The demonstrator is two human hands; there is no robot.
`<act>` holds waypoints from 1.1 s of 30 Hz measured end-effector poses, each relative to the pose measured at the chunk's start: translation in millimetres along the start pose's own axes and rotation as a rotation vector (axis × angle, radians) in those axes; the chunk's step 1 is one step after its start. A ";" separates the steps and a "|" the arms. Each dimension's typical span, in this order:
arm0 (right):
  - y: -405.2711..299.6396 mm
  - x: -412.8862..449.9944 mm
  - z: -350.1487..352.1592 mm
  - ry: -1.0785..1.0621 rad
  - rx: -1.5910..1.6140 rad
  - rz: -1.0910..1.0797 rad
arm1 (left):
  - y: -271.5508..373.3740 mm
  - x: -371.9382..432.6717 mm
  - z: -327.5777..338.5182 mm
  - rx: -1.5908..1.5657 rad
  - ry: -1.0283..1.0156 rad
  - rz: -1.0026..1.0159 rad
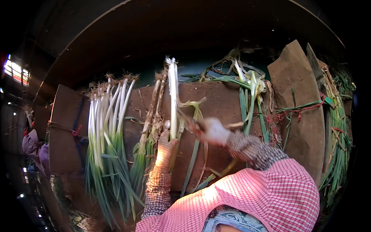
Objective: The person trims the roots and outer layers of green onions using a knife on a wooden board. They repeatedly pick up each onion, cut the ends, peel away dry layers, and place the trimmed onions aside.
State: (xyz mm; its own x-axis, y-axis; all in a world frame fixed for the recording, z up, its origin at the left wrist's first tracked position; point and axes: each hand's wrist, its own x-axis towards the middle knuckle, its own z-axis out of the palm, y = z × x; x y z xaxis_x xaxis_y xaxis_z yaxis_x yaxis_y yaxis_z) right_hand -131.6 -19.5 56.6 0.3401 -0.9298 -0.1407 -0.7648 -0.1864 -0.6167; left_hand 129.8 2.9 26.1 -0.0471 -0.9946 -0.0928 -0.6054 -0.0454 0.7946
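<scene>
My left hand [165,148], in a glove, grips a long Welsh onion [173,95] around the lower part of its white shaft. The stripped white end of the onion points away from me. My right hand [216,132], also gloved, is just right of the shaft and blurred by motion. Its fingers are closed on a blurred dark and reddish thing [197,127] that I cannot identify. A pale loose leaf sheath [197,109] hangs between the shaft and this hand. Left of my left hand lie several unpeeled onions [150,116] with brown, dirty skins and roots.
Clean white-shafted onions [100,130] lie in a row at the left. Stripped leaves [252,87] heap at the right of the brown board [220,97]. An upright panel [298,87] separates it from a tied bundle [339,130]. Another person [32,145] is at the far left.
</scene>
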 end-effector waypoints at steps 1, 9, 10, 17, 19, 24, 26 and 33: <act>2.5 -20.9 5.0 -0.115 0.009 -0.052 | 5.6 0.5 -7.7 -0.355 -0.067 -0.208; 64.6 44.1 -14.8 0.074 1.880 0.354 | 67.2 -108.7 -21.0 -0.823 -0.650 -0.550; 70.9 68.0 -16.3 0.554 1.678 0.423 | 70.2 -125.1 -27.1 -0.819 -0.640 -0.613; 170.6 164.6 -129.9 0.453 1.986 0.094 | 68.3 -196.8 -115.2 -0.955 -0.494 -0.736; 196.6 162.2 -226.1 0.722 1.857 0.020 | 68.3 -210.7 -166.6 -0.568 -0.460 -0.623; 191.6 128.3 -361.3 1.033 1.372 0.009 | 53.9 -206.8 -312.8 0.151 -0.002 -0.536; 157.5 109.3 -307.5 0.978 0.987 0.047 | 19.7 -156.0 -322.8 0.858 0.248 -0.041; 80.9 -25.8 24.9 0.385 -0.199 0.329 | -117.2 -4.5 -128.2 0.713 -0.161 -0.311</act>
State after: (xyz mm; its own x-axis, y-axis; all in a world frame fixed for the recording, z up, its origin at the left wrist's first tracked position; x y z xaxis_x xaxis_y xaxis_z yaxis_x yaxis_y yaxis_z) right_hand -188.6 -2.7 -8.9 -0.1309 -0.9913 0.0148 -0.8984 0.1123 -0.4246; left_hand 302.8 0.7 10.3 0.1259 -0.9179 -0.3764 -0.9699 -0.1935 0.1475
